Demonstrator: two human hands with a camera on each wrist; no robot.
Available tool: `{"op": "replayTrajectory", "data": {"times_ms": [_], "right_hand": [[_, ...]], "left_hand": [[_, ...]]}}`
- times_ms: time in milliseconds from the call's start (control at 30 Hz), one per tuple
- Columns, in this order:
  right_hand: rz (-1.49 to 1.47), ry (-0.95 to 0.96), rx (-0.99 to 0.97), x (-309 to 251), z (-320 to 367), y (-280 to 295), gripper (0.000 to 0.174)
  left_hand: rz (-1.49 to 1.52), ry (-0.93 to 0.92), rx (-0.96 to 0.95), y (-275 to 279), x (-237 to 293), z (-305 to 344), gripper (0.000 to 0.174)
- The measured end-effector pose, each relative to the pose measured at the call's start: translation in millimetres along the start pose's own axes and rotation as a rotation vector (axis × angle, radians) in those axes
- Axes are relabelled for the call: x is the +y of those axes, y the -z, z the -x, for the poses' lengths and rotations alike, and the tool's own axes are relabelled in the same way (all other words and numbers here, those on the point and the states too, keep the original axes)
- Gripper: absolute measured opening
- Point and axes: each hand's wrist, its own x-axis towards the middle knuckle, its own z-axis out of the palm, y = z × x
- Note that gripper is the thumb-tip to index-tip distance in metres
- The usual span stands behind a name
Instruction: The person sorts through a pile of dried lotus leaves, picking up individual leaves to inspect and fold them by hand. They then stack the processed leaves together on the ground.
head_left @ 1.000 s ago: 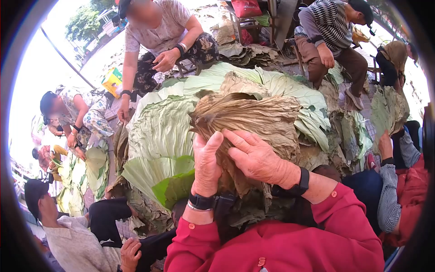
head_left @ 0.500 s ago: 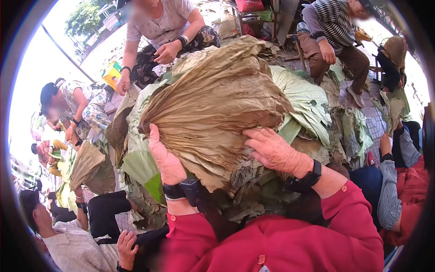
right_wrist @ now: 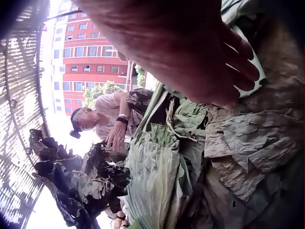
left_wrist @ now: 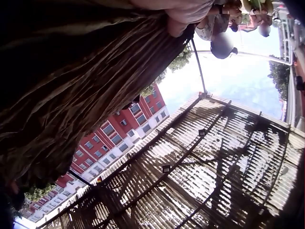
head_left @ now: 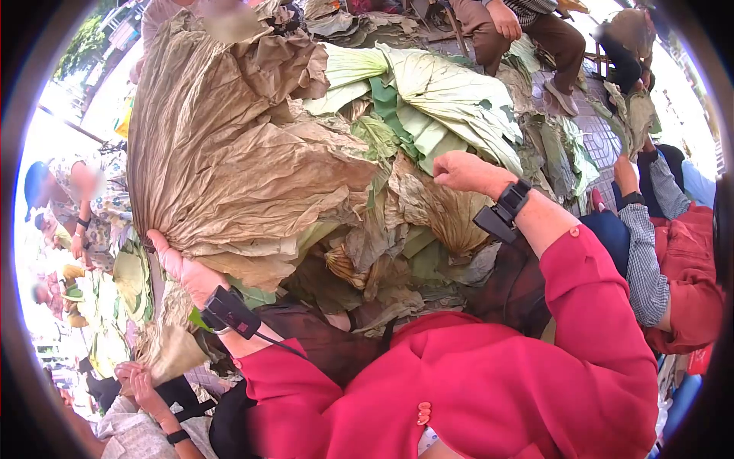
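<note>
A big brown dried leaf (head_left: 245, 176), wrinkled and fanned out, hangs from my left hand (head_left: 183, 271), which pinches its gathered end at the lower left. In the left wrist view the dark, pleated leaf (left_wrist: 90, 90) runs up to my thumb and fingers. My right hand (head_left: 468, 173) is apart from that leaf, over the right side of the leaf pile. Its fingers (right_wrist: 240, 71) are spread and loosely bent down by a pale green leaf in the right wrist view, with nothing held. Below lie brown leaves (head_left: 436, 203) and pale green ones (head_left: 451, 84).
Another person's hands (head_left: 138, 379) hold a brown leaf (head_left: 168, 352) at my lower left. Someone in red (head_left: 688, 283) sits close on my right. A seated person in brown trousers (head_left: 562, 53) is across the pile.
The left hand has swung left with the dried leaf, which now stands larger and more upright. My right hand has come off the leaf and moved up and slightly right.
</note>
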Motion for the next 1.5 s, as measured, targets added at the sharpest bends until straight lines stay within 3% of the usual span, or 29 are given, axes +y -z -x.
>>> {"op": "replayTrajectory", "data": {"times_ms": [33,133,200,233,267,300,333,367,467,600,667,733,867,933,1000,1067,1133,1200,1333,1500], "right_hand": [[0.011,0.07,-0.045,10.1,-3.2,-11.9,0.017],[0.12,0.228,-0.263,20.4,6.0,-60.0,0.016],[0.355,0.322,-0.379,20.4,17.8,-102.9,0.013],[0.476,0.449,-0.42,12.6,25.6,-110.0,0.01],[0.612,0.538,-0.512,21.2,24.9,-131.9,0.016],[0.675,0.673,-0.511,23.2,27.1,-137.5,0.018],[0.738,0.644,-0.506,30.6,25.7,-153.2,0.034],[0.785,0.65,-0.528,36.1,23.7,-160.4,0.03],[0.946,0.594,-0.528,51.5,21.8,-168.5,0.019],[1.021,0.591,-0.508,37.3,19.7,-164.1,0.016],[0.925,0.645,-0.417,32.2,13.0,-168.7,0.016],[0.885,0.621,-0.405,-9.2,10.7,-136.9,0.015],[0.252,0.698,-0.226,-88.8,22.4,-34.7,0.011],[0.182,0.603,-0.189,-106.5,29.4,20.5,0.018],[0.085,0.692,0.117,-115.6,43.2,61.4,0.02],[-0.518,0.691,0.042,-107.6,42.9,81.5,0.025],[-1.146,0.46,-0.14,-92.3,50.4,95.5,0.026],[-1.199,0.551,0.08,-95.7,46.2,99.1,0.029],[-1.237,0.496,0.129,-92.5,53.4,97.6,0.034],[-1.131,0.595,-0.204,-108.8,68.3,106.4,0.031]], "left_hand": [[0.11,0.104,0.018,-16.1,4.1,7.5,0.062],[0.139,0.136,-0.007,-29.8,6.7,16.7,0.062],[-0.153,-0.089,0.141,-61.2,11.7,40.6,0.063],[-0.335,-0.274,0.135,-82.3,18.4,64.6,0.06],[-0.345,-0.307,0.027,-58.1,7.8,50.3,0.055],[-0.569,-0.583,0.069,-53.4,-3.1,51.4,0.054],[-0.341,-0.45,0.147,-82.3,13.8,63.6,0.052],[0.067,-0.247,0.131,-106.3,28.9,71.3,0.046],[0.55,0.043,-0.104,-71.3,5.0,39.6,0.044],[0.636,0.114,-0.136,-58.6,-5.7,25.1,0.041],[0.659,0.118,-0.143,-57.5,-5.5,27.5,0.04],[0.621,0.096,-0.116,-58.9,-3.0,31.4,0.037],[0.647,0.084,-0.114,-60.5,0.0,30.1,0.037],[0.652,0.078,-0.115,-59.3,-2.7,26.8,0.036],[0.633,0.084,-0.09,-64.0,1.8,29.3,0.036],[0.616,0.087,-0.135,-62.5,-0.6,26.0,0.037],[0.598,0.124,-0.132,-64.8,2.0,23.1,0.037],[0.593,0.121,-0.167,-62.1,-0.2,15.1,0.036],[0.591,0.123,-0.288,-87.0,14.7,38.3,0.034],[0.383,0.05,-0.258,-112.8,1.2,60.0,0.033]]}}
